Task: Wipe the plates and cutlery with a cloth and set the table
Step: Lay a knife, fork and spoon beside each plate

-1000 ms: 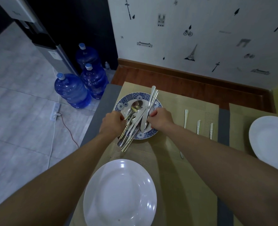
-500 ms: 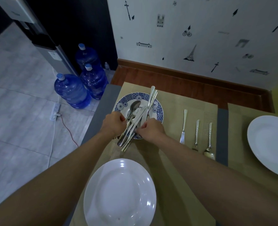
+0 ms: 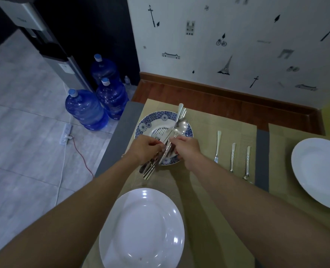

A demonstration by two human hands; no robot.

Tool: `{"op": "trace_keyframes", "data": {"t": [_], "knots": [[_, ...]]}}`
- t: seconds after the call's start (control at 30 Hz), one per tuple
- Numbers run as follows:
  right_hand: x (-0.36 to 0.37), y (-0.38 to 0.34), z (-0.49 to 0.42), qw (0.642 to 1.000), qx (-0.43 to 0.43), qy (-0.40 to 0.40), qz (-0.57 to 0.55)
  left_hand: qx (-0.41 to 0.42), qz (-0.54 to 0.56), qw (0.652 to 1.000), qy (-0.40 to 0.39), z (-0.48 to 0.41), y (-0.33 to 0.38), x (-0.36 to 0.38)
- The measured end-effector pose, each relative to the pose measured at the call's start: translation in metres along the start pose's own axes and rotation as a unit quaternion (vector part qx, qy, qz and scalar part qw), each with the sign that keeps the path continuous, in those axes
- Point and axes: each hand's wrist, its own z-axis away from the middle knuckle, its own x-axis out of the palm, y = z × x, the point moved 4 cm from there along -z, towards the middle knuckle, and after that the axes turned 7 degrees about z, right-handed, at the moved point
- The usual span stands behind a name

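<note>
A blue-patterned plate (image 3: 150,120) at the far left of the table carries a heap of cutlery (image 3: 176,122). My left hand (image 3: 143,149) grips a bundle of handles at the plate's near left rim. My right hand (image 3: 187,147) pinches the handle of a spoon whose bowl lies over the plate's far right. Both hands nearly touch over the plate. A knife (image 3: 217,146), a fork (image 3: 232,157) and a spoon (image 3: 247,163) lie side by side on the tan placemat (image 3: 202,171). Two white plates rest nearer me (image 3: 141,229) and at the right (image 3: 318,173). No cloth shows.
The table's left edge (image 3: 117,136) drops to a tiled floor with three blue water bottles (image 3: 88,109), a dispenser (image 3: 44,35) and a power strip (image 3: 66,132) with a red cord. A wooden ledge (image 3: 228,103) and decorated wall border the far side.
My right hand shifted from the knife to a spoon and turned it, so its bowl now lies at the plate's far right. The cutlery under my left hand has spread, baring fork tines.
</note>
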Motion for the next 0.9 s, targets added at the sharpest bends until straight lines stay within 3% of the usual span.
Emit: {"op": "trace_keyframes", "data": {"t": [0.17,0.37,0.63,0.9], "knots": [[-0.016,0.014,-0.007,1.0,0.001,0.008,0.026,-0.005,-0.108,0.99,0.094,-0.007,-0.01,-0.006],[-0.023,0.015,-0.002,0.999,-0.009,-0.017,0.045,-0.042,-0.159,0.982,0.093,-0.015,-0.006,-0.004],[-0.038,0.019,0.005,1.0,-0.021,0.003,0.01,-0.048,-0.055,0.99,0.119,-0.009,0.007,-0.011],[-0.07,0.044,0.052,0.999,-0.034,-0.003,-0.021,-0.026,0.116,0.992,0.047,0.048,0.034,0.023]]}}
